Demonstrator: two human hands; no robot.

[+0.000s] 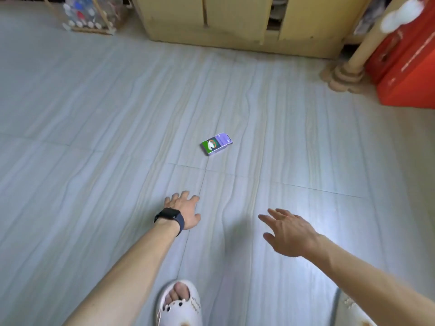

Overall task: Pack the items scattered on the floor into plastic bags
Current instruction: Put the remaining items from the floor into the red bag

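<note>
Cardboard is probably the material of the small purple box (216, 144) that lies flat on the tiled floor (94, 114), near the middle of the view and well ahead of both hands. It looks light and stiff, with sharp edges, so I judge it will not bend or slip much. The best place to take it seems to be across the two long sides, thumb on one side and fingers on the other.

Its long axis runs diagonally, from the lower left to the upper right of the view. The end with the green and white print points toward the person, a little to the left, and the plain purple end points away, toward the yellow cabinet (235, 20).

Both hands are empty. The left hand (183, 210), with a dark watch (168, 214) on the wrist, has its grip released and the fingers spread. The right hand (288, 229) is also released, fingers loose. No plastic bag is visible.
</note>
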